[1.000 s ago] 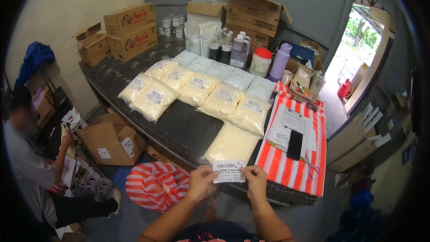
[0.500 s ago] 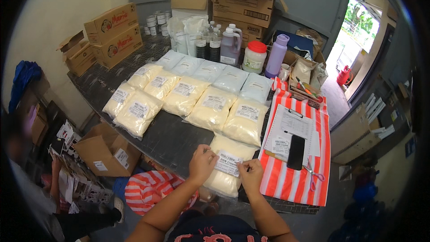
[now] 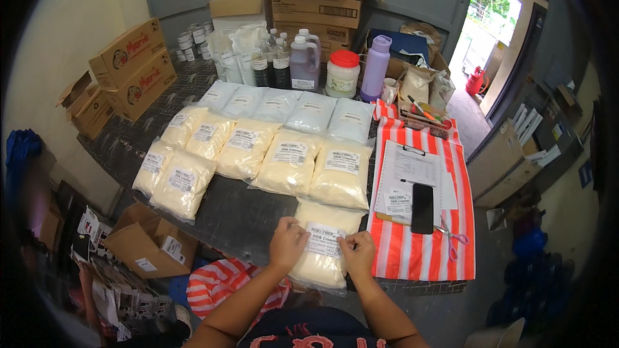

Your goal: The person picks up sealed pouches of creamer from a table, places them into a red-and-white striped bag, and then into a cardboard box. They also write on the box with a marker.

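Note:
A clear plastic bag of pale yellow powder (image 3: 322,272) lies at the table's near edge. On its upper face is a white printed label (image 3: 324,240), which my two hands flank. My left hand (image 3: 288,245) is closed, thumb and fingers pinched at the label's left edge. At the right edge my right hand (image 3: 358,251) has its fingertips pinched together in the same way. Whether the label is fully stuck down cannot be seen. Beyond it, several labelled bags of yellow powder (image 3: 288,162) lie in rows, with pale blue bags (image 3: 309,114) behind them.
On the right, a striped cloth (image 3: 412,261) bears a clipboard (image 3: 403,154), a phone (image 3: 422,209) and scissors (image 3: 453,241). Bottles (image 3: 304,64), a red-lidded jar (image 3: 343,76) and cartons (image 3: 316,0) stand at the back. An open carton (image 3: 151,238) and another person's arm (image 3: 90,296) are at lower left.
The view has shifted, so the table's goods sit further left. Both hands stay at the label's edges, with little movement relative to the bag.

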A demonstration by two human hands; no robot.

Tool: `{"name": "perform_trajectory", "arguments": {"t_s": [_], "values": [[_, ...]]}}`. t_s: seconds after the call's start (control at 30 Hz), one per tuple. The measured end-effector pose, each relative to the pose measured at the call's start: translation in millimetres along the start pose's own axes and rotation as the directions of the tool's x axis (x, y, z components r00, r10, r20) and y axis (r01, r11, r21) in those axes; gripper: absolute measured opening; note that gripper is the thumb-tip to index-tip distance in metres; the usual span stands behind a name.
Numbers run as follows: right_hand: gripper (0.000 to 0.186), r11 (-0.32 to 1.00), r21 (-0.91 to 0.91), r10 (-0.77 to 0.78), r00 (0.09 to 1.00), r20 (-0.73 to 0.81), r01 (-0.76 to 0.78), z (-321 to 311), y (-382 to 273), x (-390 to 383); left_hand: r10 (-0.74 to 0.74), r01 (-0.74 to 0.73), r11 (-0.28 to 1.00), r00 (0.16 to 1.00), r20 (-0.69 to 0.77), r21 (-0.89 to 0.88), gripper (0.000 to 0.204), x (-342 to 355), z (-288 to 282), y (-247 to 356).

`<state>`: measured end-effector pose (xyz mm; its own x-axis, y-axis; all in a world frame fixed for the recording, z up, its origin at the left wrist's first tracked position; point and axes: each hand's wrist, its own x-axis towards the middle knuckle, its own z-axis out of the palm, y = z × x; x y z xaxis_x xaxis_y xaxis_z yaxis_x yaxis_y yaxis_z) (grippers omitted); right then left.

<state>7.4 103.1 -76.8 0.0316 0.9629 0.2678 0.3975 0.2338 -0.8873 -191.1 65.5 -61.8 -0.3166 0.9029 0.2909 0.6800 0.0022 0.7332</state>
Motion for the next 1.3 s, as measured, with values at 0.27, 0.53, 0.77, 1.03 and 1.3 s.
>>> {"name": "perform_trajectory", "arguments": {"t_s": [0.27, 0.53, 0.77, 1.03, 1.3], "values": [[0.025, 0.999, -0.052, -0.010, 1.000, -0.029, 0.008, 0, 0, 1, -0.087, 0.087, 0.996, 0.991, 0.097, 0.000, 0.018, 2, -3, 2], [0.034, 0.982, 0.101, 0.154, 0.987, 0.042, -0.158, -10, 11, -2, 0.009, -0.007, 0.988, 1.000, -0.011, 0.153, 0.071, 2, -6, -3], [0.072, 0.892, 0.065, 0.402, 0.851, 0.337, -0.447, -24, 3, 1, -0.333, 0.406, 0.868, 0.903, 0.271, -0.287, 0.086, 12, 7, -43], [0.077, 0.846, 0.301, 0.296, 0.858, 0.420, -0.439, 21, -49, -24, -0.370, 0.458, 0.801, 0.885, 0.283, -0.385, 0.087, 13, -69, -52], [0.076, 0.837, 0.453, 0.026, 0.849, 0.528, -0.308, 156, -134, 17, -0.306, 0.274, 0.801, 0.952, 0.030, -0.533, 0.086, 83, -218, -115]]}}
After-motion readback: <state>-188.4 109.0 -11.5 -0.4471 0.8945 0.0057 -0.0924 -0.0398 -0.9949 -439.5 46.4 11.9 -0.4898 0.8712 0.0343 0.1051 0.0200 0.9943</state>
